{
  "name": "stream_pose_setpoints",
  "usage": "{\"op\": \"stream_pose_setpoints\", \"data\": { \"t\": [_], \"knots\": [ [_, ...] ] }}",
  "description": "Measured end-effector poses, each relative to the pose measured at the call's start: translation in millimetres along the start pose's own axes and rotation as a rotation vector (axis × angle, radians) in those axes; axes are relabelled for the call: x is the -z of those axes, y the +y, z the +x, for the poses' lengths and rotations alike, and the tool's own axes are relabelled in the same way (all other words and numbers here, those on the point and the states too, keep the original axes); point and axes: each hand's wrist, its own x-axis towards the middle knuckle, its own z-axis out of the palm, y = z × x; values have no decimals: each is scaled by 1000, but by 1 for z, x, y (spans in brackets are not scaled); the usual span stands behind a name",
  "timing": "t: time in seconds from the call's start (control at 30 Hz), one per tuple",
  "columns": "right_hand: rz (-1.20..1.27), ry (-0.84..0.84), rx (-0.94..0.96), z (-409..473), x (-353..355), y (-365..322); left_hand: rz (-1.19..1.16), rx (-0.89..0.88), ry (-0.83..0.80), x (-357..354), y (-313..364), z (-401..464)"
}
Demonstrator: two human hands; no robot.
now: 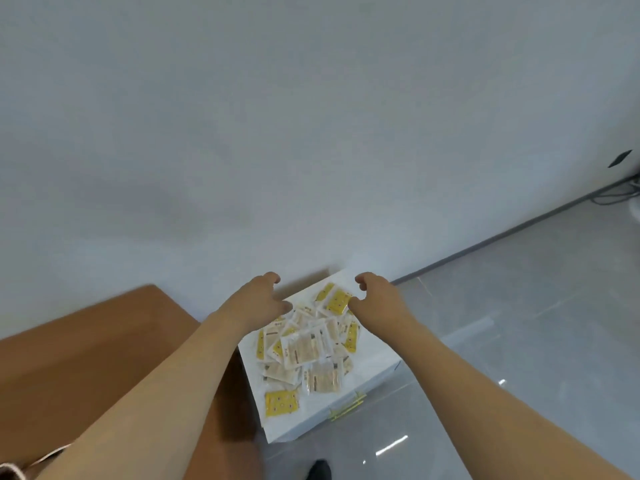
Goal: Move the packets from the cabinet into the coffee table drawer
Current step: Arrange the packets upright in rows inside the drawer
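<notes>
While the left hand point(258, 297) hovers with loosely curled fingers gripping nothing, the right hand point(375, 294) does likewise, thumb tip at a yellow packet. Below both, yellow and clear plastic packets point(308, 348) lie heaped in the pulled-out white drawer point(374, 358), beside the brown tabletop point(86, 358).

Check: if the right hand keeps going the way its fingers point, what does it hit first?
Likely the yellow packet at the drawer's far end: the right hand's curled fingers sit just over it. Depth is unclear.
</notes>
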Motion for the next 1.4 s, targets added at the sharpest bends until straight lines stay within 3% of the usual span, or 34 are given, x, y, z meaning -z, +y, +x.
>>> {"op": "stream_pose_setpoints", "data": {
  "t": [0.23,0.4,0.6,0.73,0.9,1.0,1.2,1.4],
  "knots": [
    [-31,-34,-194,140,-125,92,168,-26,-247,-161,-85,159],
    [9,-20,-317,214,-183,145,351,-161,-215,-244,-124,211],
    [98,83,-533,291,-224,160,366,-264,-79,-277,-145,227],
    [-76,67,-695,322,-246,161,356,-325,-43,-278,-145,231],
    [-248,145,-670,326,-266,168,348,-349,-54,-280,-138,226],
    [-191,183,-698,327,-272,168,223,-315,-127,-276,-141,228],
    [-27,247,-905,324,-271,172,-289,-22,-370,-243,-174,221],
    [521,446,-730,294,-249,154,-673,189,-324,-212,-195,207]
  ]
}}
